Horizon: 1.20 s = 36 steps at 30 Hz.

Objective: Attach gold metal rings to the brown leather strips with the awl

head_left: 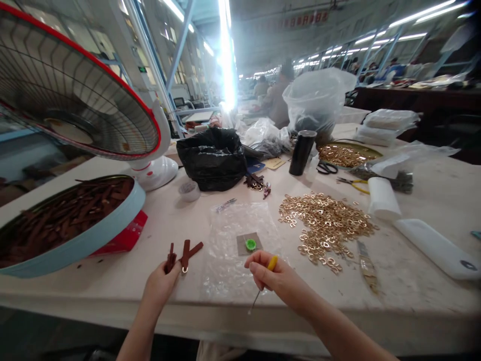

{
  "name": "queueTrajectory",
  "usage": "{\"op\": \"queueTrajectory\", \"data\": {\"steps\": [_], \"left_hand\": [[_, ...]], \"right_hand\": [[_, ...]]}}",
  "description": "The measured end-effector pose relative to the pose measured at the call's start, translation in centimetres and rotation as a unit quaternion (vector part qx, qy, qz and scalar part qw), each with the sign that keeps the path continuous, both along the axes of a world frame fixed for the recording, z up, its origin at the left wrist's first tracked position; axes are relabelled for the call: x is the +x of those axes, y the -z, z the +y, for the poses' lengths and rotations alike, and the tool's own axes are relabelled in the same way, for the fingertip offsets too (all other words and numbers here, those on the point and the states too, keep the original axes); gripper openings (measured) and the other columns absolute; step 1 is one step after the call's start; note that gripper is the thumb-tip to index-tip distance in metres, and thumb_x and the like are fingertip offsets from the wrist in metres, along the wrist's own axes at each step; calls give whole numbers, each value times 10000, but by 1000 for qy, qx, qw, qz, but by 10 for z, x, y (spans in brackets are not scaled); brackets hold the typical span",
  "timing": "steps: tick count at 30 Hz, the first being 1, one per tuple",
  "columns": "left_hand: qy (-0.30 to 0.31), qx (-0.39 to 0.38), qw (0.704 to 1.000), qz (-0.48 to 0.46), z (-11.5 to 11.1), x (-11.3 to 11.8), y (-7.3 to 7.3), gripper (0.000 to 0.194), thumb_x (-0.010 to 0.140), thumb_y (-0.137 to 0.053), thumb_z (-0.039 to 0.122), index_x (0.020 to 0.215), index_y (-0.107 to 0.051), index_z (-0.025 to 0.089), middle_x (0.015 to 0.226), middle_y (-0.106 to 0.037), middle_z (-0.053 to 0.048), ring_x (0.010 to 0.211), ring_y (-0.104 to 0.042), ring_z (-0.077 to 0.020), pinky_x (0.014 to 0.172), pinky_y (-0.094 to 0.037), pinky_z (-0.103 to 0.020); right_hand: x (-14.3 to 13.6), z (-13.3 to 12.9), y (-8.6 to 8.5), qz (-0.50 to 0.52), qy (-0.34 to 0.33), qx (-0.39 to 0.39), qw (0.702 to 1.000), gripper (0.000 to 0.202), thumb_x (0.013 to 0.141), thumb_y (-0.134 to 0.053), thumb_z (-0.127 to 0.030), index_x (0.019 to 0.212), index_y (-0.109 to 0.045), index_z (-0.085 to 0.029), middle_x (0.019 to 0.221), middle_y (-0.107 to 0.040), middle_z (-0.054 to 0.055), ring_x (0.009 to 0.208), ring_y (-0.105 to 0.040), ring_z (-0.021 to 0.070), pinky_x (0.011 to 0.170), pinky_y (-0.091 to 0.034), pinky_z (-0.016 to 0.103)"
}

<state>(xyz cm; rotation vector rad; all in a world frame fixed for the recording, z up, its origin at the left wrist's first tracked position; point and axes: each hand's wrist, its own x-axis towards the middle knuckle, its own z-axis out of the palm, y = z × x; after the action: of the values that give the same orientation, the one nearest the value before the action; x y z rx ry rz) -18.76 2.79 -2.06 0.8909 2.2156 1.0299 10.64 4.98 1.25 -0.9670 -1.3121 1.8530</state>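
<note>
My left hand (161,282), at the table's front left, is closed round several brown leather strips (171,255). Just right of it two more brown straps (186,253) lie crossed, one with a gold ring at its lower end. My right hand (265,273) grips a yellow-handled tool (272,262), whose thin metal shaft points down toward the table edge. Beyond that hand, a small green lid-like dish (250,244) sits on a grey square (241,244) on clear plastic sheeting (225,271). To the right spreads a pile of gold rings (326,220).
A tilted round tray (112,220) of brown strips and a fan (165,170) stand left. Behind are a black bag (212,160), a dark cylinder (302,153), scissors (326,168) and yellow pliers (355,184). A knife-like tool (367,268) and white rolls (384,198) lie right.
</note>
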Motion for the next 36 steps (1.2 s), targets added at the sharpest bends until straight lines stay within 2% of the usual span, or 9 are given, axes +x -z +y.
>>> {"op": "queueTrajectory", "data": {"steps": [3, 7, 9, 13, 20, 24, 31, 34, 36], "left_hand": [[-5, 39, 997, -64, -7, 12, -4, 265, 617, -632, 431, 710, -577, 189, 483, -487, 44, 460, -453, -149, 459, -317, -256], [45, 86, 968, -233, -17, 63, -22, 270, 696, -575, 306, 929, -584, 170, 689, -576, 23, 540, -535, -92, 518, -439, -217], [40, 120, 898, -422, -18, 93, -34, 329, 651, -641, 155, 976, -592, 163, 758, -626, -5, 613, -598, -102, 603, -501, -235], [15, 140, 829, -542, -16, 137, -50, 269, 657, -660, 57, 906, -632, 152, 825, -692, -56, 738, -666, -162, 685, -548, -276], [36, 134, 866, -480, -14, 151, -43, 303, 598, -763, 200, 869, -632, 167, 800, -712, -39, 703, -662, -148, 575, -527, -204], [67, 82, 907, -408, -17, 154, -39, 310, 587, -754, 385, 692, -593, 141, 504, -592, 29, 415, -490, -48, 347, -317, -119], [96, 8, 876, -473, -16, 164, -48, 401, 535, -766, 388, 807, -648, 118, 482, -526, 44, 387, -397, -33, 336, -232, -122], [82, 12, 879, -469, -14, 166, -48, 400, 529, -773, 395, 782, -633, 118, 513, -534, 36, 412, -404, -29, 353, -247, -112], [73, 34, 881, -466, -13, 168, -45, 389, 531, -780, 380, 788, -593, 157, 541, -539, 48, 417, -401, -24, 364, -244, -107]], "right_hand": [[0, -2, -2, -25, -2, 10, 1000, 441, 689, -566, -596, 760, -505, -165, 483, -418, -74, 451, -319, 72, 478, -267, 230], [-3, -8, 0, -48, -37, 27, 998, 344, 744, -551, -509, 726, -499, -170, 505, -429, -62, 465, -352, 75, 488, -300, 222], [-7, -13, 2, -54, -72, 29, 996, 267, 765, -549, -434, 759, -512, -170, 537, -423, -60, 474, -365, 75, 477, -308, 210], [-11, -20, 5, -123, -65, 116, 983, 115, 775, -545, -286, 742, -515, -180, 569, -407, -57, 519, -358, 80, 477, -287, 195], [-2, -18, 2, -210, -9, 207, 955, 156, 761, -481, -183, 607, -458, -177, 535, -390, -55, 515, -339, 79, 469, -262, 193], [4, -17, 2, -205, -4, 176, 963, 169, 772, -482, -209, 611, -439, -181, 528, -380, -58, 506, -326, 79, 452, -259, 190], [41, -10, -6, -142, -19, 115, 983, 263, 823, -481, -424, 760, -525, -172, 520, -419, -62, 458, -379, 83, 442, -310, 193], [76, 3, -12, -230, 58, 206, 949, 420, 912, -273, -443, 871, -584, -164, 491, -481, -39, 480, -459, 115, 524, -369, 232], [95, 14, -12, -377, 115, 262, 881, 375, 916, -305, -391, 884, -604, -167, 567, -560, -3, 573, -533, 148, 583, -387, 252]]}}
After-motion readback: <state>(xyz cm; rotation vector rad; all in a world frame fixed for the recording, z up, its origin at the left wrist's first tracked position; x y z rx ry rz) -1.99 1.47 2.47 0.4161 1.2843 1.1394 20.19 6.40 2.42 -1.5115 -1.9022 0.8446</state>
